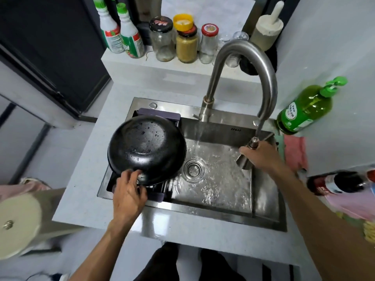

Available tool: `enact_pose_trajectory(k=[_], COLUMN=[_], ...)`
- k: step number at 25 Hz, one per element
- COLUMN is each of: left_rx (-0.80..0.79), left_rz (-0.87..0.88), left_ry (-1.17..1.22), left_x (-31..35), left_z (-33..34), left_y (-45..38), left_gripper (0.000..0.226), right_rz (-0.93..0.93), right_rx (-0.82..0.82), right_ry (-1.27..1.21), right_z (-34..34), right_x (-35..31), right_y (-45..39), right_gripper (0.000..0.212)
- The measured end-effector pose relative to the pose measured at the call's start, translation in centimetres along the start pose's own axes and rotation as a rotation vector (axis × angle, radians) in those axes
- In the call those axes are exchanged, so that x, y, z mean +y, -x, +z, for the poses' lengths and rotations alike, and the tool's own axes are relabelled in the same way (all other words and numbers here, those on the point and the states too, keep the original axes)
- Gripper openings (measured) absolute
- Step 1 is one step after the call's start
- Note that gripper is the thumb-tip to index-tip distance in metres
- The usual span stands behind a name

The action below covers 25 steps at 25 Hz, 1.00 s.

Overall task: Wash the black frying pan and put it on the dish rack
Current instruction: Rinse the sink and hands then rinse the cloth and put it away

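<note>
The black frying pan (146, 149) lies upside down, wet, on the dark dish rack (160, 115) that spans the left part of the steel sink (265, 199). My left hand (128, 190) grips the pan at its near rim, where the handle is hidden under my fingers. My right hand (261, 156) holds the pull-out faucet head (244, 160) over the right side of the basin. Water streams across the sink's back wall and pools around the drain (194, 168).
The curved faucet neck (243, 57) arches over the sink. Jars (186, 44) and bottles (121, 31) stand on the back ledge. A green soap bottle (304, 110) and pink cloth (295, 153) sit right. A cream lid (18, 222) is at left.
</note>
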<state>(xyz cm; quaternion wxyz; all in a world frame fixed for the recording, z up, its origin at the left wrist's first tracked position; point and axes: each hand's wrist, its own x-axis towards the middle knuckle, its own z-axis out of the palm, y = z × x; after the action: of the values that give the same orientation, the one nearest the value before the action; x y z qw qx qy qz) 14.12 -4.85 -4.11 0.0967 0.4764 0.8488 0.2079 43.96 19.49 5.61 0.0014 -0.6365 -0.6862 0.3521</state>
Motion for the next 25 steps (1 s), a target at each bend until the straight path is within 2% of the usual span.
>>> enact_pose_trajectory(k=[3,7,8,11,15,20,25], left_rx=[-0.048,-0.136,-0.144,-0.164,-0.199,-0.187,-0.25], left_rz=[0.032,0.035,0.028,-0.004,-0.058,-0.008,0.007], left_ry=[-0.04,-0.025,-0.021,-0.019,0.01,0.071,0.107], left_x=[1.0,0.7,0.6,0.8,0.8,4.2,9.9], left_z=[0.3,0.5,0.3,-0.2,-1.5,-2.1,-1.1], left_y=[0.0,-0.3,-0.2,-0.6,-1.8,-4.7,-11.6], left_gripper=[0.068,0.082,0.082,0.075,0.057,0.046,0.032], right_rz=[-0.034,-0.031,-0.014,0.052,0.043,-0.057,-0.177], right_rx=[-0.138,0.007,-0.001,-0.141,0.0,0.215,0.205], right_ry=[-0.193,-0.154,-0.169,-0.309,-0.262,-0.107,-0.02], right_z=[3.4,3.6,4.0,8.2,10.0,3.1,2.7], right_x=[-1.7,-0.2,-0.5,-2.2,-3.3,-7.0,-10.4], right_y=[0.7,-0.1,0.6,3.1,2.7,1.5,1.5], right_gripper=[0.028,0.029,0.028,0.017,0.026,0.035,0.04])
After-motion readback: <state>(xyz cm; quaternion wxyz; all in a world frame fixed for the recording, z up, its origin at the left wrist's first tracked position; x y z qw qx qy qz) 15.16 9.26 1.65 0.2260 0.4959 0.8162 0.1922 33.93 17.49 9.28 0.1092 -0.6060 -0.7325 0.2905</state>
